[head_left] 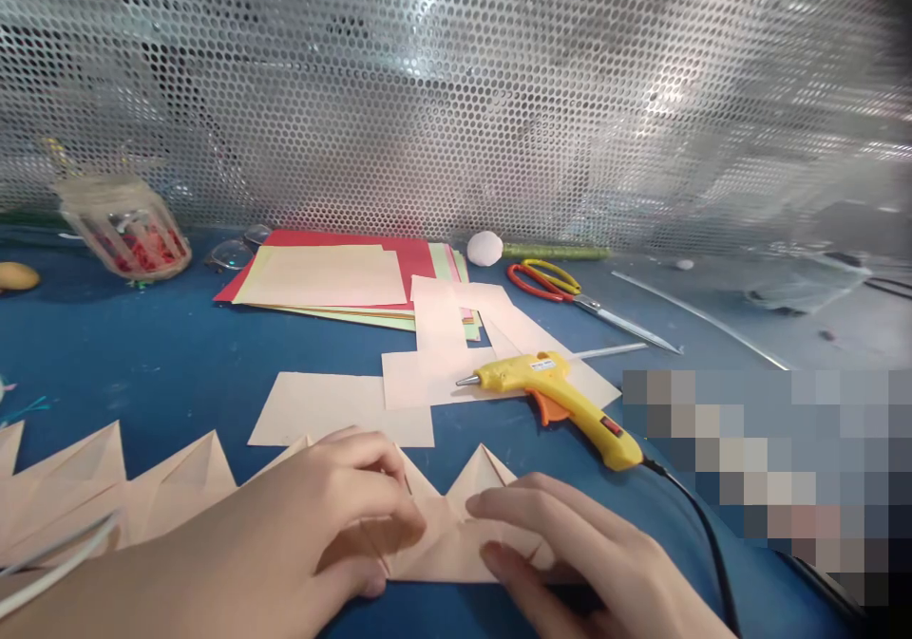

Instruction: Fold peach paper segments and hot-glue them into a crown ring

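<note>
A folded cream paper piece (456, 535) with pointed tips lies at the near edge of the blue table (163, 354). My left hand (334, 525) curls over its left part, thumb and fingers pinched on the paper. On the piece's right part my right hand (570, 554) presses with bent fingers. More folded pointed paper pieces (163, 487) stretch to the left in a row. A yellow glue gun (562, 402) lies just beyond my right hand, on flat cream paper sheets (427, 373).
A stack of coloured paper (334, 278) lies further back. Red and yellow scissors (570, 292) and a white ball (484, 248) are behind the glue gun. A jar (124, 226) stands at the back left before a perforated metal screen (456, 88). The gun's black cord (705, 535) runs right.
</note>
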A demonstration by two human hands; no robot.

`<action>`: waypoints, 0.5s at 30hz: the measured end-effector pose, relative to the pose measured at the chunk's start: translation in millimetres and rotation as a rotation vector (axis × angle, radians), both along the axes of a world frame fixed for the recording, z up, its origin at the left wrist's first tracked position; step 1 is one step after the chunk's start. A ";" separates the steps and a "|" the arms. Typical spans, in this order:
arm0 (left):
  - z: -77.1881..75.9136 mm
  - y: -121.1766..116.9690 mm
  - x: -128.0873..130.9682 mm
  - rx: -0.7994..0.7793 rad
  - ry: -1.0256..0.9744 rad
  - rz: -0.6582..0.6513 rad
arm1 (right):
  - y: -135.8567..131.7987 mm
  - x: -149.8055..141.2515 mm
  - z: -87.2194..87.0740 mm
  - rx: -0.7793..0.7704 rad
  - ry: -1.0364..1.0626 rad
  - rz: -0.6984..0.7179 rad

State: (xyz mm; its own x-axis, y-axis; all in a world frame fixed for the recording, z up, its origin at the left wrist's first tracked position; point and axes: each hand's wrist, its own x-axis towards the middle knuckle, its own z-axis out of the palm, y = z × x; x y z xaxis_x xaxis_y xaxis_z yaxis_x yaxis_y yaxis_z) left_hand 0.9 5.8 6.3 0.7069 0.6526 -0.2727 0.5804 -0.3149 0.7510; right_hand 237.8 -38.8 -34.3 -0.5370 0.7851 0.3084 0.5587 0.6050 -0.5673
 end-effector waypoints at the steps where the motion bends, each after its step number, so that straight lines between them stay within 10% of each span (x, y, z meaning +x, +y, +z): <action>1: -0.1 -0.2 0.1 -0.015 0.001 0.017 | 0.2 -0.5 1.0 -0.027 0.016 -0.009; 15: -5.5 -1.0 3.2 -0.034 0.012 0.148 | 1.4 -2.7 3.8 -0.035 -0.105 -0.049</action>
State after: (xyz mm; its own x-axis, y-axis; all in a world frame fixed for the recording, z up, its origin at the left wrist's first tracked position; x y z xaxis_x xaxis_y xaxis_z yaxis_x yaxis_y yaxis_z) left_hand 4.1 4.8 0.8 0.6001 0.7396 -0.3046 0.6279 -0.1997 0.7522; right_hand 235.1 -37.3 -30.5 -0.5260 0.8203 0.2245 0.6441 0.5566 -0.5247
